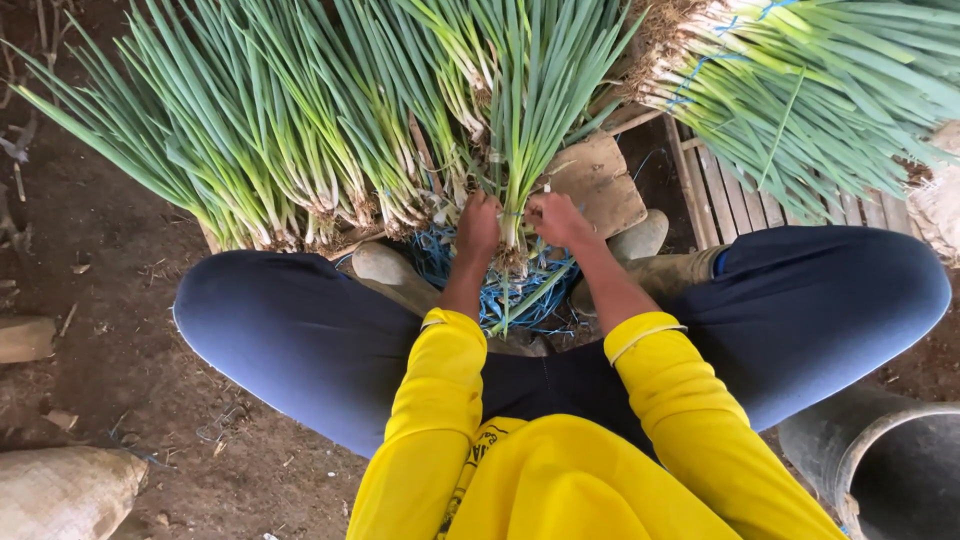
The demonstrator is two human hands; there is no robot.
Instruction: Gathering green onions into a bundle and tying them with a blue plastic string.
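Note:
I sit on the ground with my knees spread, in dark blue trousers and a yellow top. Both hands grip the base of one bunch of green onions [530,110] that stands upright between my rubber boots. My left hand [478,226] is closed on its white stems from the left. My right hand [557,218] is closed on them from the right, thumb up. The bunch's roots rest on a tangle of blue string [520,290] between my feet.
Several more bunches of green onions [260,130] lie fanned out ahead. Another heap tied with blue string [800,90] rests on a slatted wooden crate [720,195] at right. A flat board [598,180] lies behind my right hand. A grey bucket [880,460] stands lower right.

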